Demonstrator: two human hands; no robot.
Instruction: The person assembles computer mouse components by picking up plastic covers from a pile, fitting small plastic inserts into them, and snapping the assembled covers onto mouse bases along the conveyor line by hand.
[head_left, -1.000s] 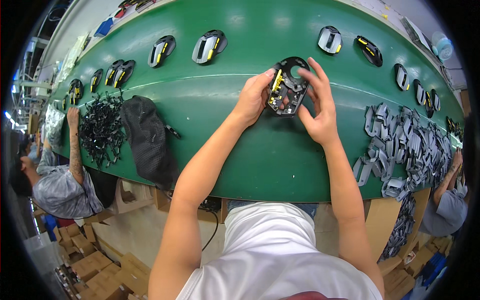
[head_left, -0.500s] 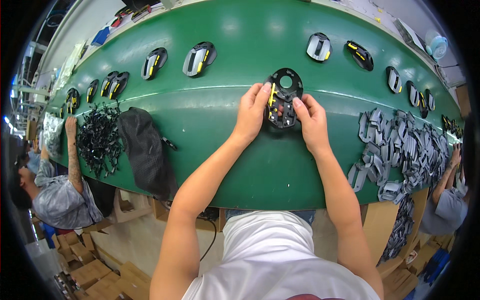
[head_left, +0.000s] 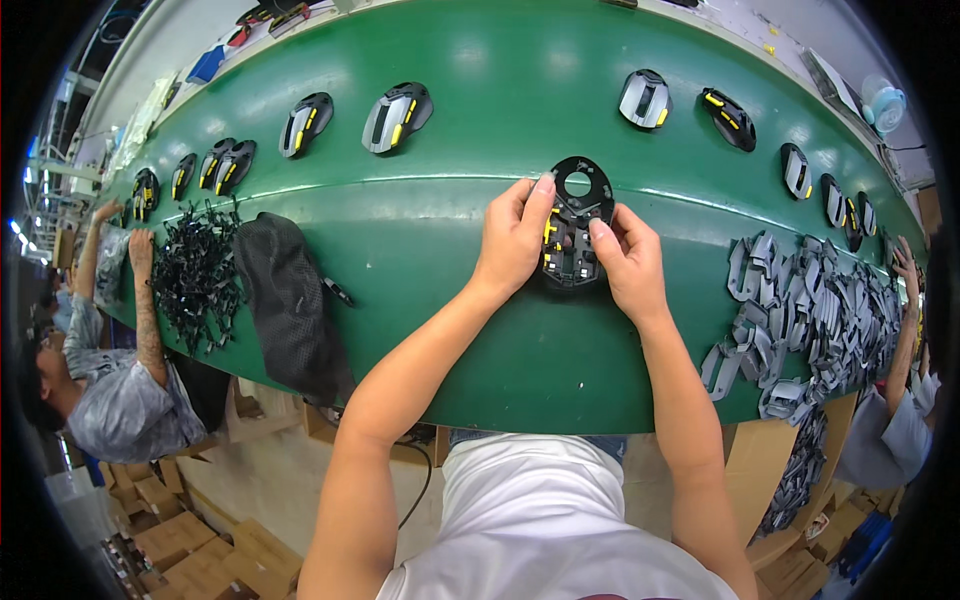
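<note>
Above the table, my left hand (head_left: pixel 512 235) and my right hand (head_left: pixel 636 265) hold a black computer mouse shell (head_left: pixel 572 264) between them. It has a rounded end with a round hole pointing away from me and yellow side buttons along its left edge. My left thumb presses on the shell's upper left side, and the right thumb rests on its right side near the middle. The other fingers are partly hidden at the sides and underneath.
A green table (head_left: pixel 480 350) bears a heap of grey plastic parts (head_left: pixel 825 310) at right and small black parts (head_left: pixel 197 275) at left, beside a black mesh bag (head_left: pixel 285 300). Mouse shells (head_left: pixel 397 118) line the far side. Co-workers' arms (head_left: pixel 148 310) reach in from both sides.
Both hands and the shell have come slightly nearer to me, and the view has shifted a little. The right co-worker's arm now reaches farther over the table; another arm lifts at far left.
</note>
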